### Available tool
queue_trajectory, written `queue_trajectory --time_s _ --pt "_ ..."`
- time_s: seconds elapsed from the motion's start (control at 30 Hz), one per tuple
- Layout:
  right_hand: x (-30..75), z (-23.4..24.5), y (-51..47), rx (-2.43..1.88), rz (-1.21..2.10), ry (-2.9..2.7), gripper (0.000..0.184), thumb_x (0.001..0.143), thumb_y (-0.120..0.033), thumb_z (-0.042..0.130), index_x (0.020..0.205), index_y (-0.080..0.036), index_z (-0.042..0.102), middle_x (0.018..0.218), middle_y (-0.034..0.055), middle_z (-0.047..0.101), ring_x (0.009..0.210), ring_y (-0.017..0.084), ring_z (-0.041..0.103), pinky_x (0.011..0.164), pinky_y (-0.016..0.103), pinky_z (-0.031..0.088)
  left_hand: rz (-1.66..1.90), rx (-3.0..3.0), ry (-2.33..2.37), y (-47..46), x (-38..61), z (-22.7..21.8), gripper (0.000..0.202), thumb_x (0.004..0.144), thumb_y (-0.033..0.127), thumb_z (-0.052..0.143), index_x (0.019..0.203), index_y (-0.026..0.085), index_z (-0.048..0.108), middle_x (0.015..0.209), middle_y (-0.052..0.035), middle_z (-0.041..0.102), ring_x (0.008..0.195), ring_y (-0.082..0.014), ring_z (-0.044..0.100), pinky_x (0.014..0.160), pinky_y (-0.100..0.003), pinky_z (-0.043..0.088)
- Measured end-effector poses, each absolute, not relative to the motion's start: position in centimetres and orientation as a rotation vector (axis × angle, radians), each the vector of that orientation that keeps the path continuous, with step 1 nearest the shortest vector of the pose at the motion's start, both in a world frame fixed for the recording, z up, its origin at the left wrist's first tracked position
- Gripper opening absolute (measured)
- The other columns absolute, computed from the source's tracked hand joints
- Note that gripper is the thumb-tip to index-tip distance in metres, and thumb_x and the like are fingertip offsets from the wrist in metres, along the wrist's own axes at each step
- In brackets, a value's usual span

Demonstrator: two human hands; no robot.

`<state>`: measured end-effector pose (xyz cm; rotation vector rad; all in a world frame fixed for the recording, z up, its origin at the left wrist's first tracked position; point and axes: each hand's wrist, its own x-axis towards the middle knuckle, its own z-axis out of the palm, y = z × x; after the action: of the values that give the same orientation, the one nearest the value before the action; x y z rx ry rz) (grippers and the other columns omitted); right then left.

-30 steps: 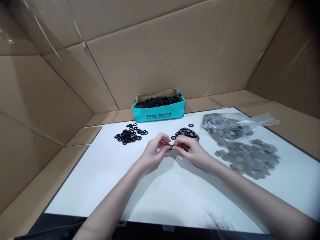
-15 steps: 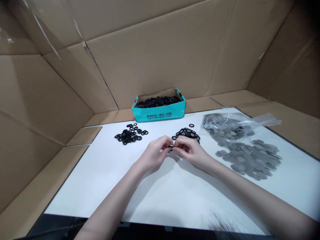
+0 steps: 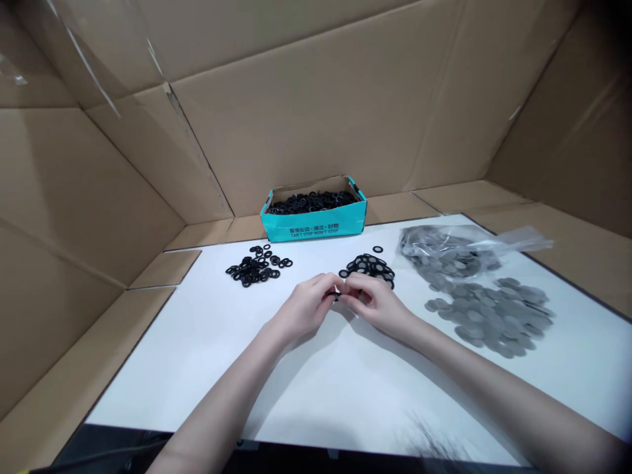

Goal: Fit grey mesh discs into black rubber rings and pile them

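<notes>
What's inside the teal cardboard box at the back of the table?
The teal cardboard box is heaped with small black rings. Its front wall hides the lower layers and the bottom.

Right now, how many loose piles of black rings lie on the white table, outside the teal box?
2: the left pile left of the left hand, the centre pile just behind the right hand. Fingers may hide more rings.

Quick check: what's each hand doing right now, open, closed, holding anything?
Left hand: fingers closed, pinching a small black ring.
Right hand: fingers closed on the same small black ring from the other side.
</notes>
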<state>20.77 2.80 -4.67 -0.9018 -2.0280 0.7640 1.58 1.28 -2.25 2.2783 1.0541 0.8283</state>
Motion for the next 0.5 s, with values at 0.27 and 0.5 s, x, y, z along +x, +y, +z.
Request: queue_trajectory --time_s 0.27,0.5 --pt "20.89 -4.65 2.71 -0.923 0.713 -2.06 0.015 0.09 -0.023 0.057 0.078 -0.019 0.066 0.077 0.004 0.06 0.066 0.015 0.054 0.06 0.028 0.039 0.941 2.012 0.988 1.51 1.43 -2.54 0.019 0.084 0.009 0.05 0.1 0.018 0.055 0.089 -0.0013 0.06 0.079 -0.0125 0.057 0.075 -0.024 0.045" --pt "20.88 -4.77 2.71 -0.933 0.656 -2.068 0.016 0.091 -0.02 0.054 0.078 -0.019 0.063 0.08 0.0049 0.06 0.073 0.017 0.056 0.065 0.03 0.041 0.938 1.953 1.002 1.19 1.79 -2.42 0.012 0.088 0.015 0.054 0.099 0.018 0.058 0.087 -0.0011 0.06 0.079 -0.0125 0.055 0.073 -0.023 0.044"
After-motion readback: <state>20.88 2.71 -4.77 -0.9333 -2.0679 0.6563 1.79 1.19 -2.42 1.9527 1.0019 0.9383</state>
